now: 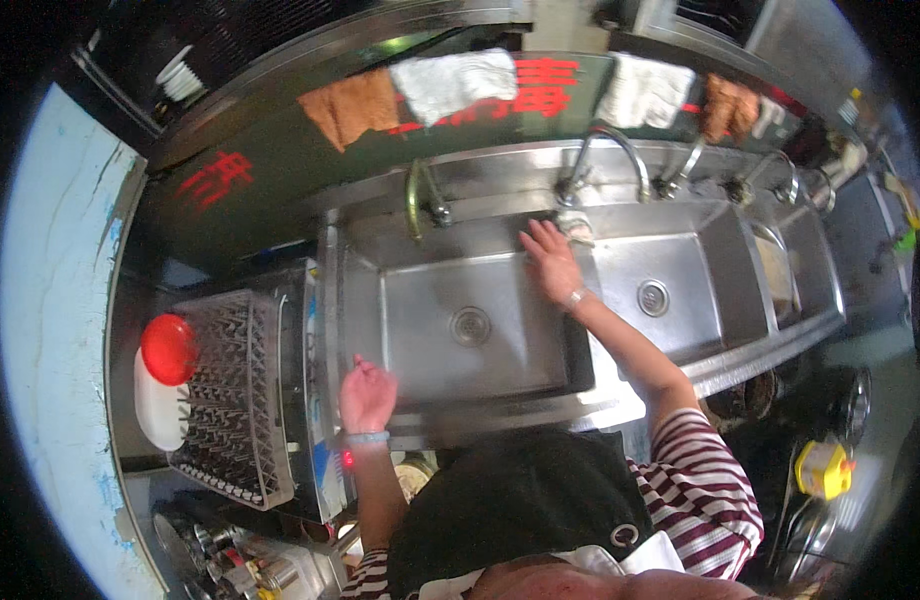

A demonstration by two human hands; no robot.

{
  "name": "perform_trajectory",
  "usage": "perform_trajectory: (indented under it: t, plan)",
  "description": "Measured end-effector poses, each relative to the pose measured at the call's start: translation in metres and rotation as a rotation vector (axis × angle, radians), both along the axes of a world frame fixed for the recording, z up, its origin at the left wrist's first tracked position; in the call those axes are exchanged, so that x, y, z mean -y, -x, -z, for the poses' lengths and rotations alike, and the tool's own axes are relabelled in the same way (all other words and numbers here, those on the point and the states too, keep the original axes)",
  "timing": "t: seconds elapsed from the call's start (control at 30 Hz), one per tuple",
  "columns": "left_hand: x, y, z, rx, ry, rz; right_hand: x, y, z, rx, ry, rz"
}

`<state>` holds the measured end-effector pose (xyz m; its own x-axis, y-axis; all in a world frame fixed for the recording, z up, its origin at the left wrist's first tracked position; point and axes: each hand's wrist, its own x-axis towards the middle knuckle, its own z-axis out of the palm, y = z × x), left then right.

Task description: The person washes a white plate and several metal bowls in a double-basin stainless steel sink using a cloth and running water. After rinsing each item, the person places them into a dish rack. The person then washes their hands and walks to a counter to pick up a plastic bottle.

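Observation:
A stainless steel sink with several basins lies before me. My right hand is over the divider between the large left basin and the middle basin, fingers apart and nothing seen in it. Just beyond its fingertips a crumpled whitish cloth rests on the divider's back end. My left hand is near the left front corner of the large basin, its fingers loosely curled; whether it holds anything small cannot be told. A drain strainer sits in the large basin's floor, another in the middle one.
Curved faucets line the sink's back edge. Behind them hang brown and white cloths. At left stands a grey peg dish rack with a red bowl and a white dish. A yellow container is at right.

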<state>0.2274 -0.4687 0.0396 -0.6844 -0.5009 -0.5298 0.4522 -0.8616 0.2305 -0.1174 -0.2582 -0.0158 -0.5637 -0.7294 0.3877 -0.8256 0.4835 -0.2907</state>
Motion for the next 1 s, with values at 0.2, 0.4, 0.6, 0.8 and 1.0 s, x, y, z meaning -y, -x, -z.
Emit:
perform_trajectory:
  t: [0.2,0.4,0.6,0.8,1.0]
  plan:
    - [0.023,0.002,0.012,0.06,0.001,-0.071,0.202,0.008,0.063,0.561,0.248,-0.008]
    - [0.045,0.056,0.053,-0.009,-0.042,0.128,0.221,-0.026,0.094,-0.018,-0.093,-0.009]
    - [0.06,0.126,0.097,0.313,-0.094,0.17,0.191,-0.003,0.048,0.369,-0.235,-0.205]
    - [0.068,0.2,0.185,-0.153,0.084,0.252,0.194,-0.071,0.023,0.761,-0.061,-0.105]
    - [0.03,0.241,0.147,0.363,0.266,0.206,0.214,-0.073,0.046,1.171,0.522,-0.083]
